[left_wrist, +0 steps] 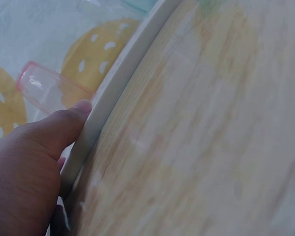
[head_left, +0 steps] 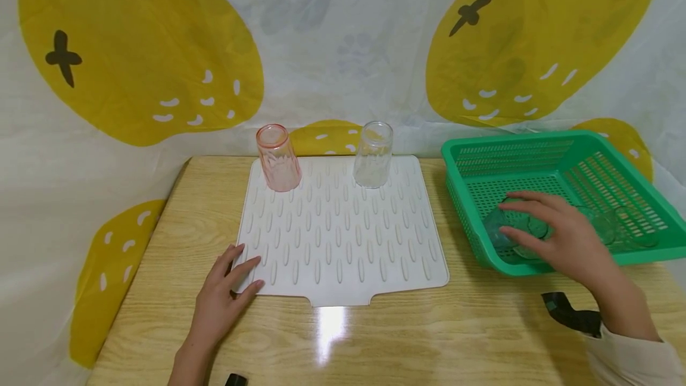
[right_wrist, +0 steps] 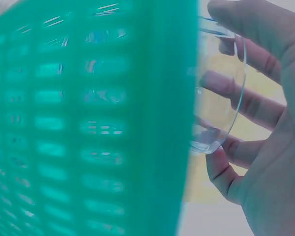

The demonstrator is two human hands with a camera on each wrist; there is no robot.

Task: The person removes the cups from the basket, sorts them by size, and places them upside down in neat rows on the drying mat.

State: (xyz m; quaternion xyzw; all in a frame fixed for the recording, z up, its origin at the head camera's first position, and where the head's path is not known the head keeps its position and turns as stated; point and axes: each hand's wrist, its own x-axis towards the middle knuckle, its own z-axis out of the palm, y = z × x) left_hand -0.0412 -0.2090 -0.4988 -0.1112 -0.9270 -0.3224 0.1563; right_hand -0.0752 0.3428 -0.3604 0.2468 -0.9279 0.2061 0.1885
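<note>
My left hand [head_left: 220,296] rests at the near left corner of a white ridged draining board [head_left: 332,225], fingertips and thumb on its surface. In the left wrist view its thumb [left_wrist: 69,120] lies along the board's raised edge. My right hand [head_left: 563,237] reaches into a green plastic basket [head_left: 466,195], thumb and fingers curved around a clear, bluish-looking drinking glass [head_left: 495,231]. From the right wrist, several fingers show through this glass [right_wrist: 219,98] beside the basket's wall. More clear glasses [head_left: 638,228] lie in the basket, partly hidden by the hand.
Upside down at the board's back edge stand a pink-tinted glass [head_left: 280,162] on the left and a clear glass [head_left: 373,159] right of centre. A fabric sheet with yellow fruit prints [head_left: 343,64] hangs behind the wooden table [head_left: 418,338].
</note>
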